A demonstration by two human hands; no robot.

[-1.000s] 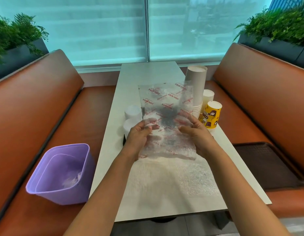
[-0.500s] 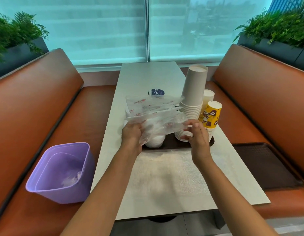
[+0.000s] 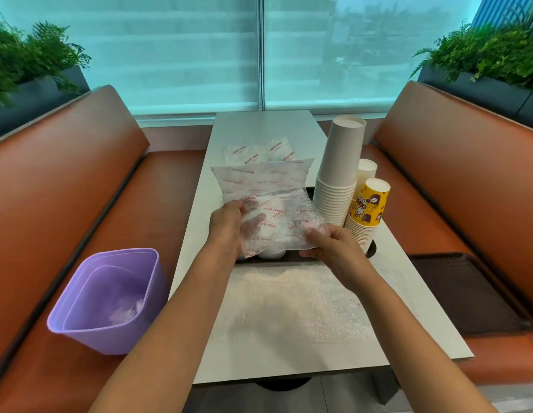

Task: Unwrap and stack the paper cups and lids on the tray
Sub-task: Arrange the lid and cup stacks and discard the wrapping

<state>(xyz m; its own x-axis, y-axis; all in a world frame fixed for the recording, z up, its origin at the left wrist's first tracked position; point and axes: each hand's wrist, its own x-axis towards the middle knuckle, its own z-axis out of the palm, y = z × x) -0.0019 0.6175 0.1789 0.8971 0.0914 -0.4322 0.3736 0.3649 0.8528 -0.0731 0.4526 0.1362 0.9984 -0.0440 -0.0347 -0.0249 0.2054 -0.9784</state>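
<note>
A: Since a second ago the printed plastic wrapper (image 3: 271, 204) has come down. It was held up flat like a sheet between both hands; now it is folded over on itself in layers, low over the tray (image 3: 371, 251).

B: Who holds it?

A: Both hands. The left hand (image 3: 229, 228) grips the left side, its fingers showing through the film. The right hand (image 3: 330, 242) pinches the near right corner, fingers curled round the edge.

B: What does that mean for the job?

A: My reading: the wrapper is empty and is being folded for disposal, so the unwrapping of this pack looks finished. The purple bin (image 3: 110, 299) on the left bench already has crumpled plastic inside, which fits.

B: Count things for me, biggest first.

A: One table (image 3: 289, 338). Two benches. Two dark trays: the one on the table under the cups, mostly hidden, and a spare tray (image 3: 465, 293) lying on the right bench. One bin. One sheet of bubble wrap (image 3: 295, 296) flat on the near table. One wrapper in hand. Three cup stacks, upside down on the tray: a tall grey stack (image 3: 338, 177), a yellow printed stack (image 3: 367, 210), and a small white stack (image 3: 366, 169) behind it.

B: And the lids?

A: White lids (image 3: 271, 253) peek out under the wrapper on the tray; the film hides how many.
</note>
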